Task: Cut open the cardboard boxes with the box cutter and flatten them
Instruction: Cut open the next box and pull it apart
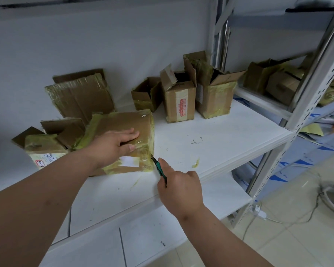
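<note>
While the left hand (115, 144) lies flat on top of the taped cardboard box (123, 139), fingers straight and pressed together, the right hand (178, 189) grips the green box cutter (159, 168), fingers curled round the handle and forefinger laid along it. The cutter's tip meets the box's lower right corner. The box sits at the front left of the white shelf (210, 147). Flattened cardboard (79, 95) leans against the wall behind it; three opened boxes (181, 97) stand upright further back, well apart from the hands.
</note>
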Available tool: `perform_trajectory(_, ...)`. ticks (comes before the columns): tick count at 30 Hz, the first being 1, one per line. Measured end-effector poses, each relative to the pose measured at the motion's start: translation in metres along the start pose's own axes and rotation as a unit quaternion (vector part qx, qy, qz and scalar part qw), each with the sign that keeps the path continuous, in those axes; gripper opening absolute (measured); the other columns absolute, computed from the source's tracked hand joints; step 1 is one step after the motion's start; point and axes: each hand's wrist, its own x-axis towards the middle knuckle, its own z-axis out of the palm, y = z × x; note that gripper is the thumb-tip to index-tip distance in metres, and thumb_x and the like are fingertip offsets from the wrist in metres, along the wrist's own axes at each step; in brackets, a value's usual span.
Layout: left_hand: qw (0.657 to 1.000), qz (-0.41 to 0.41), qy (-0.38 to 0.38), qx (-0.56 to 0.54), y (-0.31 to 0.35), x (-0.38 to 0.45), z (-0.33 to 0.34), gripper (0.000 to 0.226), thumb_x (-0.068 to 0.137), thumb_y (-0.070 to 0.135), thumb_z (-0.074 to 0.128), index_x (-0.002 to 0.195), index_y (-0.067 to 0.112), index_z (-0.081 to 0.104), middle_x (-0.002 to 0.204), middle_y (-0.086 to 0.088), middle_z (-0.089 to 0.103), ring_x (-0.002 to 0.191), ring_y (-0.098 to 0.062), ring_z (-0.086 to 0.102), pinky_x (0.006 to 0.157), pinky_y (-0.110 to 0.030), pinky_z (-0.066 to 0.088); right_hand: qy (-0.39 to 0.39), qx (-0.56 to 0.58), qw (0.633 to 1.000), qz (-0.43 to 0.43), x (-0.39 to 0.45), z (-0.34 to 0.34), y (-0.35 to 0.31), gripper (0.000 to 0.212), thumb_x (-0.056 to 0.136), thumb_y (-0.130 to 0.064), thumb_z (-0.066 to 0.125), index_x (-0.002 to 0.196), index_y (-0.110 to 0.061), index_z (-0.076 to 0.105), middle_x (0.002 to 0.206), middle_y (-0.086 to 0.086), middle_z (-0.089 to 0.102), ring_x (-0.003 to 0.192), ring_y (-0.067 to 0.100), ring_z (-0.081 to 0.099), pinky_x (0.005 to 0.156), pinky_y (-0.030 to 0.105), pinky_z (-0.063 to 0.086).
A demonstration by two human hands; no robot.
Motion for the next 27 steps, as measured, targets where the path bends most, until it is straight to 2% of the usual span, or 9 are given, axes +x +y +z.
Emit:
perform_trajectory(1,1.000,-0.002,0.003,-0.003,0.000,0.000,0.000,0.049,0.097,0.039,0.055,0.143,0.045,0.040,0.153,0.024,0.028,0.146,-0.011,0.022,0.121,-0.043,0.016,-0.029,-0.011,1.000,0.005,0.000,-0.003,0.000,0.057,0.081,-0.023,0.032,0.129,-0.028,0.062,0.043,-0.007,0.023,0.037,0.015,0.023,0.057,0.028,0.030)
perform_trajectory(3,1.000,-0.001,0.004,0.001,0.000,0.001,0.001,0.049,0.097,0.040,0.055,0.143,0.045,0.040,0.153,0.025,0.029,0.146,-0.011,0.022,0.121,-0.045,0.016,-0.087,-0.008,0.996,-0.005,0.004,-0.007,0.000,0.058,0.090,-0.021,0.032,0.145,-0.032,0.041,0.051,-0.007,0.034,0.046,0.013,0.032,0.069,0.033,0.029)
perform_trajectory(5,1.000,-0.001,0.001,0.010,0.000,0.001,0.001,0.049,0.097,0.041,0.054,0.143,0.047,0.038,0.153,0.025,0.028,0.146,-0.013,0.021,0.120,-0.050,0.016,-0.121,0.004,0.993,0.006,0.007,-0.013,-0.001,0.057,0.093,-0.021,0.033,0.148,-0.034,0.032,0.060,-0.005,0.042,0.054,0.016,0.038,0.074,0.034,0.027)
perform_trajectory(9,1.000,-0.009,0.004,0.007,0.001,0.001,0.000,0.049,0.097,0.041,0.055,0.143,0.048,0.039,0.152,0.027,0.028,0.146,-0.012,0.021,0.120,-0.049,0.016,-0.132,-0.009,0.991,0.017,0.012,-0.023,-0.007,0.048,0.092,-0.018,0.036,0.137,-0.032,0.041,0.072,-0.002,0.051,0.069,0.026,0.049,0.074,0.035,0.027)
perform_trajectory(12,1.000,-0.007,0.006,0.007,-0.001,0.001,0.001,0.048,0.096,0.043,0.055,0.141,0.051,0.039,0.151,0.029,0.028,0.146,-0.013,0.021,0.120,-0.051,0.014,-0.150,-0.007,0.988,0.018,0.015,-0.025,-0.008,0.040,0.089,-0.016,0.036,0.125,-0.029,0.047,0.071,-0.003,0.051,0.071,0.027,0.050,0.074,0.035,0.027)
perform_trajectory(16,1.000,-0.015,0.006,0.025,0.000,0.002,0.002,0.048,0.097,0.044,0.053,0.142,0.051,0.037,0.152,0.029,0.027,0.145,-0.015,0.020,0.119,-0.053,0.014,-0.166,0.001,0.986,0.020,0.018,-0.026,-0.009,0.035,0.087,-0.015,0.037,0.118,-0.028,0.048,0.066,-0.005,0.045,0.071,0.027,0.050,0.073,0.035,0.028)
perform_trajectory(24,1.000,-0.007,0.015,-0.005,-0.006,0.005,0.004,0.048,0.095,0.043,0.057,0.140,0.052,0.041,0.150,0.031,0.030,0.145,-0.011,0.021,0.120,-0.051,0.013,-0.163,-0.010,0.986,0.025,0.015,-0.023,-0.009,0.026,0.086,-0.013,0.036,0.105,-0.027,0.045,0.066,-0.004,0.048,0.063,0.025,0.048,0.070,0.036,0.028)
perform_trajectory(27,1.000,-0.008,0.013,-0.016,-0.006,0.005,0.004,0.048,0.095,0.043,0.057,0.139,0.052,0.041,0.149,0.031,0.030,0.145,-0.011,0.020,0.120,-0.052,0.012,-0.175,-0.004,0.984,0.029,0.016,-0.025,-0.009,0.022,0.085,-0.014,0.036,0.101,-0.026,0.044,0.066,-0.004,0.048,0.058,0.019,0.044,0.070,0.035,0.028)
